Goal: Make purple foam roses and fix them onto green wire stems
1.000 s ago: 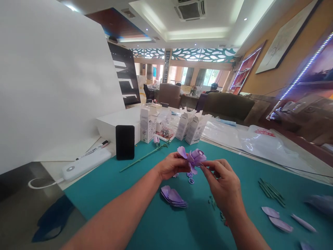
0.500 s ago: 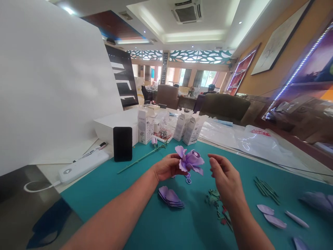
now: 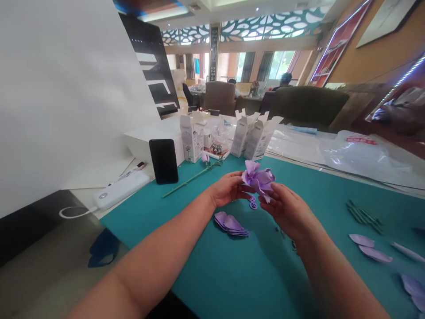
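Observation:
Above the green mat (image 3: 206,266), a purple artificial flower (image 3: 259,177) with spread petals is held up between my two hands. My left hand (image 3: 229,188) grips it from the left, fingers curled beneath. At its right side my right hand (image 3: 288,210) has its fingertips closed around a lower petal. A stack of loose purple petals (image 3: 231,224) lies on the mat below my left hand. Small purple wheel-shaped rings (image 3: 253,205) rest under the flower. My right hand and forearm cover most of some small green pieces.
A green-stemmed flower bud (image 3: 205,157) lies beside a black tablet-like panel (image 3: 164,161). White open boxes (image 3: 259,139) stand behind. To the right are green stems (image 3: 364,217) and loose petals (image 3: 375,254). A white power strip (image 3: 121,189) sits at the left edge.
My right hand has moved in from apart and now grips the flower's right side. The view has tilted down, so the scene sits higher.

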{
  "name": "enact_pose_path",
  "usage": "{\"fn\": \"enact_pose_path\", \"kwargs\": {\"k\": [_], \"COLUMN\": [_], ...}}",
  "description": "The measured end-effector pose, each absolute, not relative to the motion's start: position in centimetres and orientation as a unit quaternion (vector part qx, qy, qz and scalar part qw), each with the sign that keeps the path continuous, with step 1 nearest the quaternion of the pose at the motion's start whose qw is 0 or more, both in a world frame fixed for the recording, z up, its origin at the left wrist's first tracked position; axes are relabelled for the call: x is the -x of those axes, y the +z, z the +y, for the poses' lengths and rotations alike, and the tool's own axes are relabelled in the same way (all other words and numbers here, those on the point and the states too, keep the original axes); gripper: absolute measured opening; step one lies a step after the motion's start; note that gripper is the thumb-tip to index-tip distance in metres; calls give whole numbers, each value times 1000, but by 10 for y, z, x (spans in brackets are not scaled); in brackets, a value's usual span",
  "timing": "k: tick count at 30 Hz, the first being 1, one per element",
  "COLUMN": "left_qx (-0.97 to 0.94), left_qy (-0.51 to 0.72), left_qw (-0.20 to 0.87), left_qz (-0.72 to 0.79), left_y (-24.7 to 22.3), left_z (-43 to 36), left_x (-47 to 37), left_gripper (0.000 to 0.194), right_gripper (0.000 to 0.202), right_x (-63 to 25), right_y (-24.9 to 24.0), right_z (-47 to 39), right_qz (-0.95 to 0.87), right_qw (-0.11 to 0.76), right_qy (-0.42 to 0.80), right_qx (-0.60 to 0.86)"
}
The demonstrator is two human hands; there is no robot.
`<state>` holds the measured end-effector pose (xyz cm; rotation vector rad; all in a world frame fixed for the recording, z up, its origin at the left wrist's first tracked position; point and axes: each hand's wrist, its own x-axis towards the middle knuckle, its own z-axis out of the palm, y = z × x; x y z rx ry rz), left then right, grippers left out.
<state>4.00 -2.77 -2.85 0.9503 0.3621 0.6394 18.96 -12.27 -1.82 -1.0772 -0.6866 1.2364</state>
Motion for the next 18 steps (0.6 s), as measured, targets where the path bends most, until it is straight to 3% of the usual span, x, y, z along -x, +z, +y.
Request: {"fn": "enact_pose_path", "kwargs": {"k": [5,18], "left_qx": [-461,-491], "left_qy": [325,368], "left_qw": [803,768], "left_qz": [194,183], "left_y": [-25,-26], "left_z": [-30,-32], "left_x": [-40,-40], "left_gripper": [43,49], "right_gripper": [24,23], "right_x": [-187,-172], "right_y": [-23,-18], "right_z": [-120,-125], "right_qz": [-271,-243], "right_qw": [644,669], "right_qy": [550,555], "right_qx": [457,431]}}
